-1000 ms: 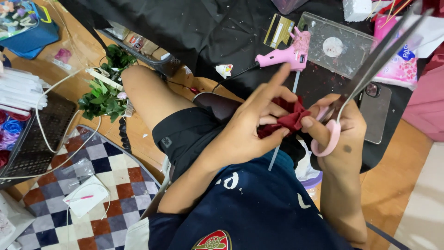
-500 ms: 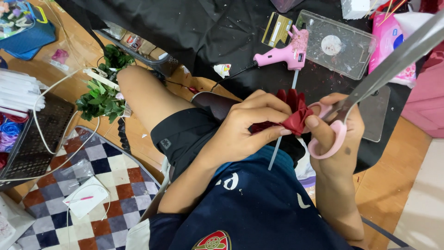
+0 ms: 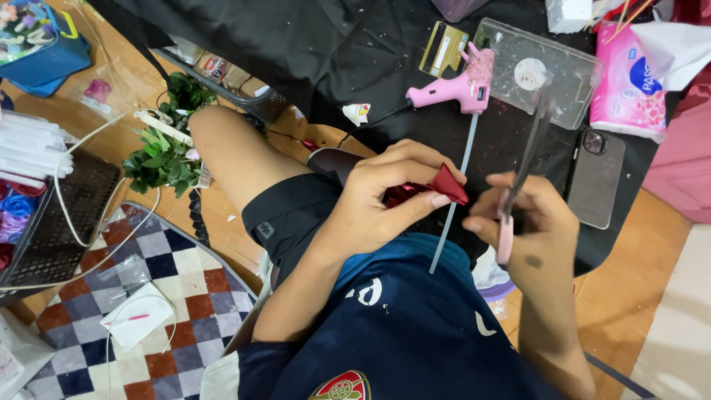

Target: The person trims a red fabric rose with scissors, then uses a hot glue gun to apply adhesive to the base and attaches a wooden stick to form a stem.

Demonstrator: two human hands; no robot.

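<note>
We see the folded red fabric piece [image 3: 447,183] above the lap, pinched between the curled fingers of the left hand [image 3: 378,200]. Just right, the right hand [image 3: 533,226] grips pink-handled metal scissors [image 3: 518,185], blades pointing far.

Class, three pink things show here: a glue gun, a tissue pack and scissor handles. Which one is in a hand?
The pink-handled scissors, gripped in the right hand. The glue gun and tissue pack lie untouched on the black cloth.
</note>
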